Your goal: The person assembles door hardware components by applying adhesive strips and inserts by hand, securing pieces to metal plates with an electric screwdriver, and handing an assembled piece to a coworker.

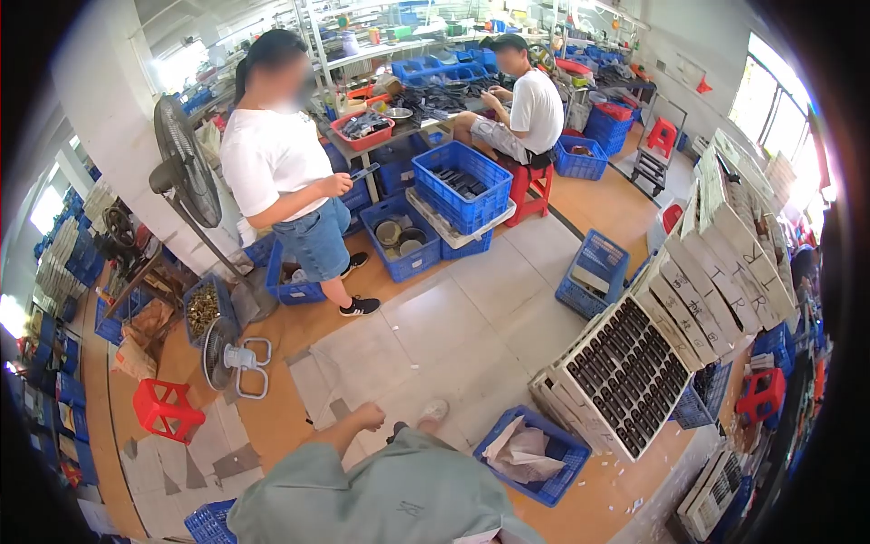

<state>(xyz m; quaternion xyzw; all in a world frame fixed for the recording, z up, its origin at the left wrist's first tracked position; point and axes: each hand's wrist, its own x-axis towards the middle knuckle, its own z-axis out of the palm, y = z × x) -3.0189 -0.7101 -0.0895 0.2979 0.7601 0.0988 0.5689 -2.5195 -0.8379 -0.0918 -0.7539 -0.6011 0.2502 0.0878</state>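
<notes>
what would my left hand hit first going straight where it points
The left hand seems to have a free way over the floor tiles, then perhaps meets the farther blue crate beside the tray stack; depth is unclear.

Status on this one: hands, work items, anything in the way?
Left hand forward, nothing visible in it; right hand not in view. Black parts in rows at frame right, untouched. Blue crate on floor nearby, possibly underfoot.

1 head camera looks forward and down.
</notes>
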